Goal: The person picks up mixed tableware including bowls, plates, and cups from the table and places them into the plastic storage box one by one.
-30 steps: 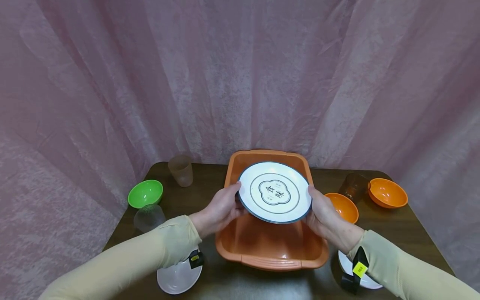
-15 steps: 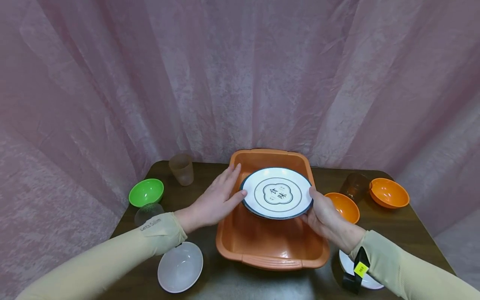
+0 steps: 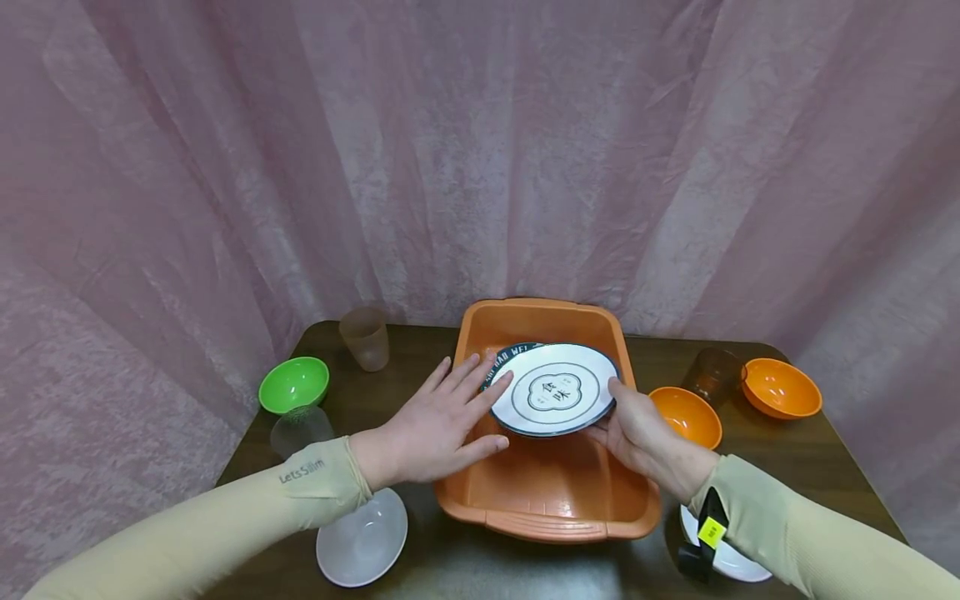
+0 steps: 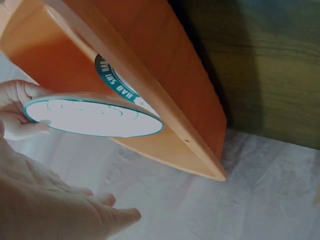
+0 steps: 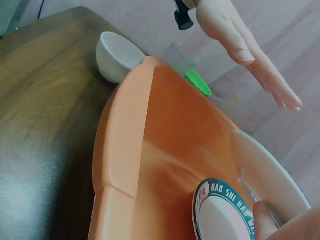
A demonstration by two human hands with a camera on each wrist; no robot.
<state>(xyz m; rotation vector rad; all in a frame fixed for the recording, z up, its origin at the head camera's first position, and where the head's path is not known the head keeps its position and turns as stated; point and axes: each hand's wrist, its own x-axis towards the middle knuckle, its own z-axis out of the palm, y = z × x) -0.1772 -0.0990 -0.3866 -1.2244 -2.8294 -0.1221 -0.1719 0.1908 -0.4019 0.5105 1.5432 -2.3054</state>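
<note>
My right hand (image 3: 645,429) grips the right edge of a white plate (image 3: 558,392) above the orange basin (image 3: 551,487), its thumb on top. The plate has a blue rim line and black characters at its centre. Lower down in the basin lies another plate (image 5: 222,215) with a dark green lettered rim, mostly covered in the head view. My left hand (image 3: 427,429) hovers over the basin's left side, fingers straight and spread. In the left wrist view, a gap separates the left hand (image 4: 60,200) from the held plate (image 4: 95,117).
To the left stand a green bowl (image 3: 294,385), a frosted cup (image 3: 365,340), a clear cup (image 3: 302,432) and a white bowl (image 3: 362,540). Two orange bowls, one nearer (image 3: 684,417), and a brown cup (image 3: 712,377) are right. A white dish (image 3: 738,562) sits beneath my right wrist.
My left hand has let go of the plate, moved left, and spread its fingers. Still in my right hand, the plate has lowered slightly; the lettered rim beneath now shows.
</note>
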